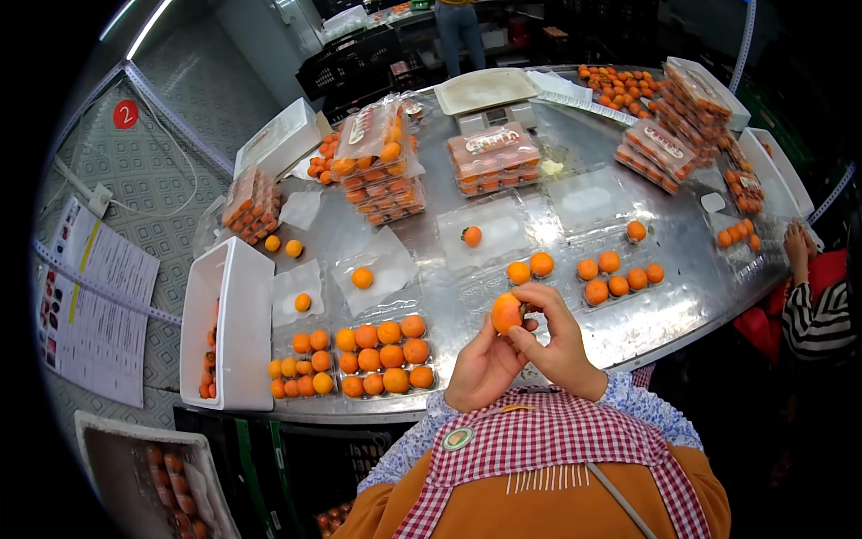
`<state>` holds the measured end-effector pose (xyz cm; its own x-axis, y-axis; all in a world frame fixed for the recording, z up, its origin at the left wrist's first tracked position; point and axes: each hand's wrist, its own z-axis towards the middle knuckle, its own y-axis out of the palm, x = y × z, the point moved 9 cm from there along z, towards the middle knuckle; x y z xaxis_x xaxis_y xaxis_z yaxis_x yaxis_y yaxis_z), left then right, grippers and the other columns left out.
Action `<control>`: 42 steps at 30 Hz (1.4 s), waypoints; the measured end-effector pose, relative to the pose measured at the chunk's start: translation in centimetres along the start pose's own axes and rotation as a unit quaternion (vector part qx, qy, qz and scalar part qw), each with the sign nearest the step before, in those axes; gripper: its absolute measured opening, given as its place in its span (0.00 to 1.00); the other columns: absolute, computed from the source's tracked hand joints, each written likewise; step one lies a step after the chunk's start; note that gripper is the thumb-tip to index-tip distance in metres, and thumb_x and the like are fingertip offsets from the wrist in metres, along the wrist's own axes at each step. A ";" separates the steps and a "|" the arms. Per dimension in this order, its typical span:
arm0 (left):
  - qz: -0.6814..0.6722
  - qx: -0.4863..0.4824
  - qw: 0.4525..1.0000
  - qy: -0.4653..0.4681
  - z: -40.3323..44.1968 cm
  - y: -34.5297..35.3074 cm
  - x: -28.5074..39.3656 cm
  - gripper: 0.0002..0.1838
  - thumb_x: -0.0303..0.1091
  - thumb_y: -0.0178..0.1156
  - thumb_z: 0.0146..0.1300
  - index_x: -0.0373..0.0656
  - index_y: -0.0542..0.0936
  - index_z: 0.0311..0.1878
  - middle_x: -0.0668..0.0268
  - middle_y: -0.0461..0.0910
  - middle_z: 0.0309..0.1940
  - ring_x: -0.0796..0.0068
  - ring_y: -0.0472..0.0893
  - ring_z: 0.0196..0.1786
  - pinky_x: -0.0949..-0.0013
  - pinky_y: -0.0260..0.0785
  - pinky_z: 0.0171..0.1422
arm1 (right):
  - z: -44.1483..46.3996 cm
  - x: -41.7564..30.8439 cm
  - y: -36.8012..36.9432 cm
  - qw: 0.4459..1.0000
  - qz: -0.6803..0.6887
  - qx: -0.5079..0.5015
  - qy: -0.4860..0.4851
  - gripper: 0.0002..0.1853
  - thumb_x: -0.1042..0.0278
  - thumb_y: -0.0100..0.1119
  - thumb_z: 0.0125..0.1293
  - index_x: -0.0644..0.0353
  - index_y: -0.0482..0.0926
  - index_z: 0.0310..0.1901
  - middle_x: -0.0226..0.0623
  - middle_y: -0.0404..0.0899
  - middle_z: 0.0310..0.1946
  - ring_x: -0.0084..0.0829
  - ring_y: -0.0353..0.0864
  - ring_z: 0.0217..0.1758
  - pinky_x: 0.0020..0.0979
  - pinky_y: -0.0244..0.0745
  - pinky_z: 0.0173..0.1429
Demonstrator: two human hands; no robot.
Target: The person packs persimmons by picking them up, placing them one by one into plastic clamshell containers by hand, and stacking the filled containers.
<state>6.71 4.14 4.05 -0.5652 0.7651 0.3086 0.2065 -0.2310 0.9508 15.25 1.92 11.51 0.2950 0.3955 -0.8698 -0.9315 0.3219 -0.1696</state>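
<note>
An orange persimmon (pixel 505 313) is held up in front of my chest, over the table's near edge. My right hand (pixel 564 340) grips it from the right between thumb and fingers. My left hand (pixel 487 366) is closed against its lower left side. Just beyond stands an open clear plastic tray (pixel 485 286) with two persimmons at its near side. To its right, another clear tray (pixel 620 269) holds several more. On the left, a fuller tray (pixel 384 356) carries rows of persimmons, and a smaller filled tray (pixel 303 364) sits beside it.
Stacked closed packs (pixel 377 171) and a single pack stack (pixel 492 158) stand farther back, near a weighing scale (pixel 489 94). A white foam box (pixel 229 314) borders the left side. More packs (pixel 691 103) are at the right, where a person's hand (pixel 797 247) shows.
</note>
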 end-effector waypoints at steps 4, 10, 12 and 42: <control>0.035 0.020 0.999 0.005 -0.1 -0.4 0.3 0.21 0.45 0.40 0.78 0.44 0.67 0.66 0.65 0.72 0.61 0.69 0.73 0.61 0.61 0.65 0.69 | 0.3 0.4 0.1 0.999 0.019 0.015 0.027 0.20 0.74 0.65 0.59 0.62 0.75 0.53 0.39 0.75 0.52 0.32 0.76 0.53 0.30 0.72 0.57; 0.022 0.012 1.000 0.000 0.0 -1.5 0.1 0.21 0.44 0.41 0.78 0.40 0.67 0.64 0.60 0.73 0.57 0.70 0.75 0.57 0.62 0.68 0.65 | 0.7 1.9 -0.3 0.995 0.063 0.049 0.058 0.10 0.73 0.59 0.67 0.63 0.78 0.48 0.35 0.79 0.46 0.26 0.79 0.48 0.27 0.74 0.54; -0.004 -0.030 0.999 -0.012 0.1 -1.6 0.0 0.21 0.44 0.42 0.78 0.39 0.67 0.64 0.59 0.74 0.56 0.70 0.77 0.53 0.64 0.70 0.63 | 0.5 2.9 -0.5 0.986 0.112 0.057 0.113 0.08 0.71 0.55 0.70 0.62 0.78 0.48 0.34 0.80 0.45 0.25 0.79 0.47 0.26 0.74 0.53; 0.442 0.012 0.857 0.263 -1.9 3.1 7.1 0.28 0.21 0.62 0.62 0.38 0.66 0.65 0.57 0.67 0.63 0.67 0.70 0.64 0.63 0.65 0.69 | -0.4 1.6 1.2 0.987 0.147 -0.056 -0.030 0.29 0.80 0.68 0.56 0.60 0.67 0.58 0.43 0.66 0.61 0.33 0.70 0.65 0.33 0.68 0.68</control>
<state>1.83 7.70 9.21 -0.4599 -0.0814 0.8843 0.7532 -0.5631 0.3399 14.47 2.60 9.74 0.0177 0.5096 -0.8602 -0.9955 0.0890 0.0323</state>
